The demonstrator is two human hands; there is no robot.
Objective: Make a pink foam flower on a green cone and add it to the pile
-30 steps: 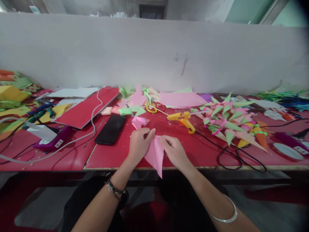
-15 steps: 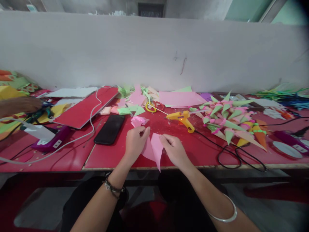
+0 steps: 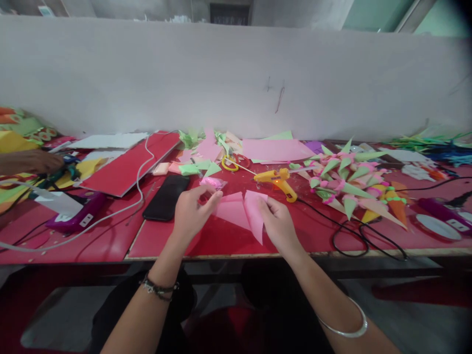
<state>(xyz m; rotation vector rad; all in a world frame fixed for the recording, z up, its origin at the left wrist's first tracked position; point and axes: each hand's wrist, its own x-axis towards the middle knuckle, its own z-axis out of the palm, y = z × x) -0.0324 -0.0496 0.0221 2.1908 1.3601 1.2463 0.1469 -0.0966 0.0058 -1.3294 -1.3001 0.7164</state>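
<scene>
My left hand is bent into a pinch, its thumb and forefinger tips at the left edge of a pink paper sheet. Its other fingers are curled. My right hand grips a folded, pointed pink paper piece between thumb and fingers. A narrow gap shows between the two pink parts at the top; whether they are joined lower down is unclear. Just behind the hands lie a small packet of bright pink material and a yellow glue gun with a small orange light.
A black phone lies left of my left hand. Yellow-handled scissors rest behind. Green and pink paper cones are heaped at right, near a black cable. At far left, another person's hand is over a purple power strip.
My left hand has moved left and its fingertips have parted from the middle of the paper. My right hand has shifted slightly right and up with the folded piece, which has turned.
</scene>
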